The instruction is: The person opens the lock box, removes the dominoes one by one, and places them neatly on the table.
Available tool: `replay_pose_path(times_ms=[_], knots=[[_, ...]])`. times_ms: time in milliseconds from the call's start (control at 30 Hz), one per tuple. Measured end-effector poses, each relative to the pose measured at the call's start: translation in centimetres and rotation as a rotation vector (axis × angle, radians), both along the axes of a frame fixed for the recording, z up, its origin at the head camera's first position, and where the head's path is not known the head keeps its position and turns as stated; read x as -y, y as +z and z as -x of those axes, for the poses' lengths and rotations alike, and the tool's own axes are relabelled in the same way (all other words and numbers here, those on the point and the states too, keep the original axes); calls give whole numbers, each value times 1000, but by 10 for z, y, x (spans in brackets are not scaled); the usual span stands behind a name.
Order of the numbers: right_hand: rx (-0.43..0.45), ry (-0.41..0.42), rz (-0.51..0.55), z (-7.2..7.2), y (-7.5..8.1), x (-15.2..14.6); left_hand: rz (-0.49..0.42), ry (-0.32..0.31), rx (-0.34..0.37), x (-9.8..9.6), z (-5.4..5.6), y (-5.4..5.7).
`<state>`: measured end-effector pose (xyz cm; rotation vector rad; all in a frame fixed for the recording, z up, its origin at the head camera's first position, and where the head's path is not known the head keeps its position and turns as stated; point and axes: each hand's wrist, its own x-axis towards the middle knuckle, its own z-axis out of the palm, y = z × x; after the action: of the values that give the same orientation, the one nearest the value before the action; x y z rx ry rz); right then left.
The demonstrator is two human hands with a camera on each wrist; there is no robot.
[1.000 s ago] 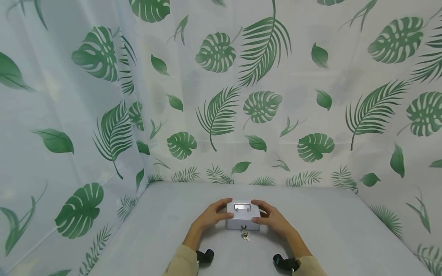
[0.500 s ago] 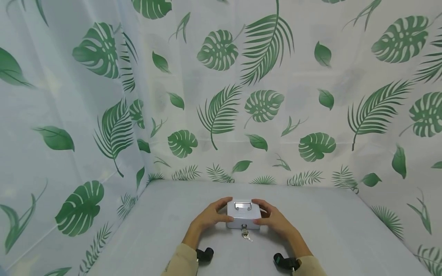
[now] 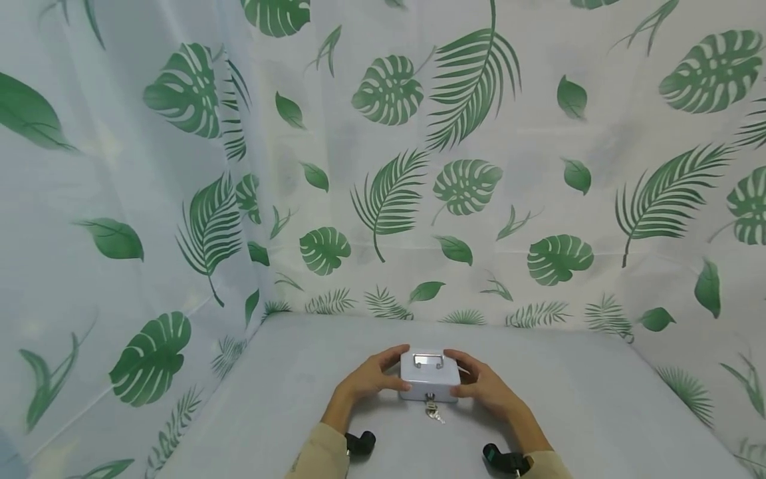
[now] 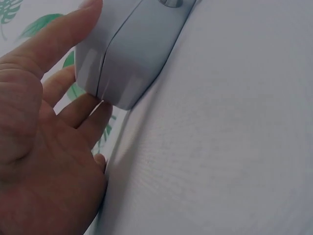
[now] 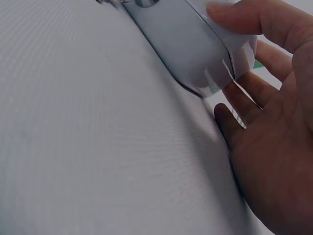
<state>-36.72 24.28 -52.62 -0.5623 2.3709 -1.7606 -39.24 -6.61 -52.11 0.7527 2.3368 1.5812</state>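
A small white cash box (image 3: 429,389) stands closed on the table, its folding metal handle (image 3: 427,360) on the lid. Keys (image 3: 435,414) on a ring hang at the lock in its front face. My left hand (image 3: 370,380) grips the box's left end, thumb at the front and fingers reaching behind. On the opposite end my right hand (image 3: 486,388) holds it the same way. In the left wrist view, the thumb lies over the box (image 4: 139,54) near its lid seam. The right wrist view shows the other thumb on the lid part of the box (image 5: 181,49).
A white cloth covers the table (image 3: 287,372). Behind it hangs a white curtain (image 3: 509,146) with green leaf prints, and another stretch runs along the left side. Black wrist cameras (image 3: 361,444) sit below both hands at the beige sleeves (image 3: 320,452).
Both thumbs have slid slightly lower on the box front, and the right thumb has drawn a little toward its end. The head view has shifted slightly; the box stays in place.
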Motion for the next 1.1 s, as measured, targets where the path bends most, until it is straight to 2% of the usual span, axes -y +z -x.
replay_pose_path(times_ms=[400, 667, 833, 1100], knots=[[50, -68, 28, -3, 5, 0, -53, -6, 5, -4, 0, -1], [25, -93, 38, -1, 1, 4, -90, 16, 10, -2, -1, -1], [10, -135, 42, 3, -2, 3, -111, 40, 11, -3, 1, -1], [-18, -172, 48, 2, -1, 3, -180, 76, -49, -6, 5, -4]])
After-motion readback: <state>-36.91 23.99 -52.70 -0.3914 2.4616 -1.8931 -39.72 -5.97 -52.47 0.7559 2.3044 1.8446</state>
